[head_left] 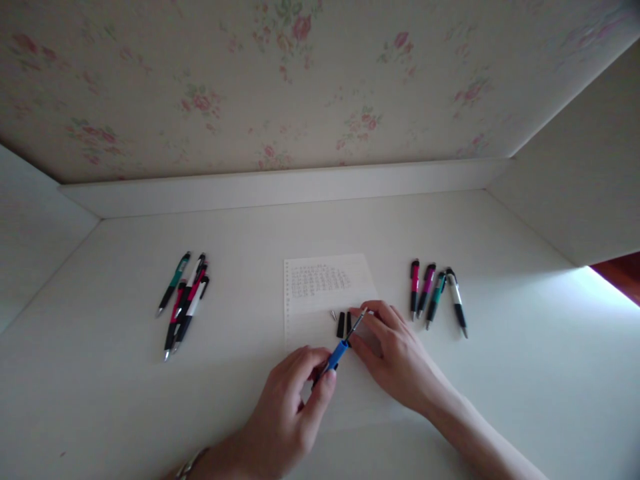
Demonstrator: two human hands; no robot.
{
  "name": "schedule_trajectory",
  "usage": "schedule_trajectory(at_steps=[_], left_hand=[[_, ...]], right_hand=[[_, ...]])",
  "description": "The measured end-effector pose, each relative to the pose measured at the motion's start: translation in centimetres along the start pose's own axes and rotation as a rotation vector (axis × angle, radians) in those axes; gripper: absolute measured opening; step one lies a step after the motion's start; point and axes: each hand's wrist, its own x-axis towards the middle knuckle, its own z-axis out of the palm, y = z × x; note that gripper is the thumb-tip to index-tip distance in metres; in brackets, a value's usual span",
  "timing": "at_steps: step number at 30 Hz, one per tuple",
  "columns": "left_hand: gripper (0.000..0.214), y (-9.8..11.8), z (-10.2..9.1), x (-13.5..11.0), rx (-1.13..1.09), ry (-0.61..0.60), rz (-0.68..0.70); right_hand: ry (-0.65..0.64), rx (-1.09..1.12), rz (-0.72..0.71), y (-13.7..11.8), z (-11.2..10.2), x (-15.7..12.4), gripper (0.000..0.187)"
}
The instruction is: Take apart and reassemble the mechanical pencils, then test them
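Observation:
My left hand (293,407) pinches the blue barrel of a pen (337,353) that is taken apart, low in the middle of the view. My right hand (395,353) holds the thin refill (357,325) that sticks out of the barrel's upper end, fingers closed round its tip. Both hands hover over a sheet of paper (320,287) with faint writing. Small black pen parts (341,325) and a tiny silver piece (333,315) lie on the paper just above the hands.
Several whole pens (185,300) lie in a loose pile at the left of the white table (125,387). Another row of several pens (437,297) lies at the right. A flowered wall (300,87) rises behind; white side panels close in both sides.

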Motion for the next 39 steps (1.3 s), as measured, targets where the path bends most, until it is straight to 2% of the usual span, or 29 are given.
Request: schedule_trajectory(at_steps=[5, 11, 14, 17, 20, 23, 26, 31, 39], left_hand=[[0.013, -0.3, 0.1, 0.0, 0.005, 0.007, 0.015], [0.015, -0.3, 0.1, -0.1, 0.02, 0.013, 0.019], [0.015, -0.2, 0.0, -0.1, 0.005, 0.01, 0.022], [0.014, -0.3, 0.1, -0.2, -0.009, 0.02, 0.02], [0.014, -0.4, 0.1, -0.2, -0.011, 0.022, 0.013], [0.015, -0.3, 0.1, -0.2, -0.005, 0.003, 0.011], [0.015, -0.2, 0.0, -0.2, 0.007, -0.028, 0.016], [0.017, -0.2, 0.1, 0.0, 0.006, -0.047, 0.024], [0.018, -0.5, 0.1, -0.1, 0.025, -0.051, 0.039]], right_hand=[[-0.014, 0.002, -0.001, -0.2, -0.2, 0.0, 0.044], [0.039, 0.126, 0.043, -0.2, -0.3, 0.1, 0.019], [0.038, 0.339, 0.155, 0.5, -0.6, 0.3, 0.006], [0.051, 0.694, 0.321, 1.1, -1.1, 0.7, 0.013], [0.166, 1.017, 0.432, 1.1, -1.7, 1.1, 0.023], [0.292, 1.193, 0.483, 0.7, -2.0, 1.5, 0.026], [0.361, 1.322, 0.478, 0.2, -2.2, 1.6, 0.023], [0.384, 1.369, 0.432, -0.1, -2.2, 1.3, 0.018], [0.363, 1.327, 0.394, 0.3, -1.9, 1.1, 0.02]])
